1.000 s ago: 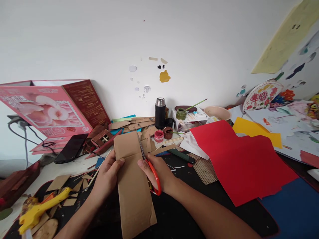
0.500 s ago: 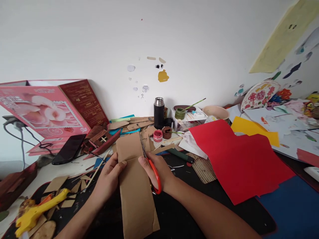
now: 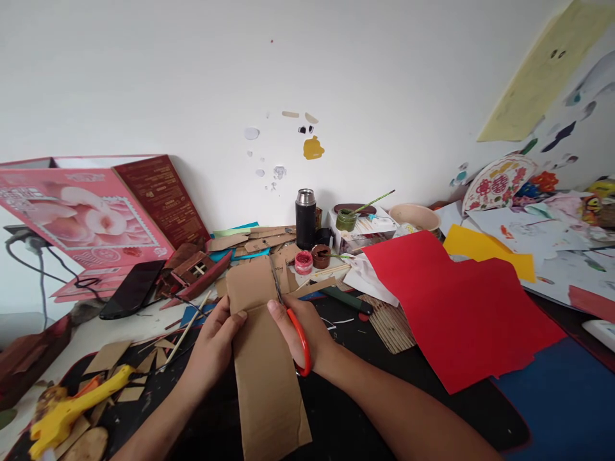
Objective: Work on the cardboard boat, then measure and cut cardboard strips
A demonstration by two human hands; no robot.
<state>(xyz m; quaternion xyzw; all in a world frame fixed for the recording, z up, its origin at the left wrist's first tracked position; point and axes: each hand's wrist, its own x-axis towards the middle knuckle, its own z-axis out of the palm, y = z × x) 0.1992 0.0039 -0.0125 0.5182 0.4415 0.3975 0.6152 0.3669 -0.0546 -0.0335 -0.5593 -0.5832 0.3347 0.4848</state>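
White wall (image 3: 192, 83) rises behind a cluttered desk (image 3: 91, 330). Low at its front, the left hand (image 3: 218, 339) grips a brown cardboard strip (image 3: 269, 384) by its nine-o'clock edge, thumb on top; the right hand (image 3: 318, 333) is closed around orange-handled scissors (image 3: 304, 342), blades along the strip's upper right edge (how far they gape is hard to tell). From the strip, a black phone (image 3: 132, 291) lies toward ten, a black vacuum flask (image 3: 306, 224) stands between twelve and one, and a red sheet (image 3: 461, 320) spreads between two and three
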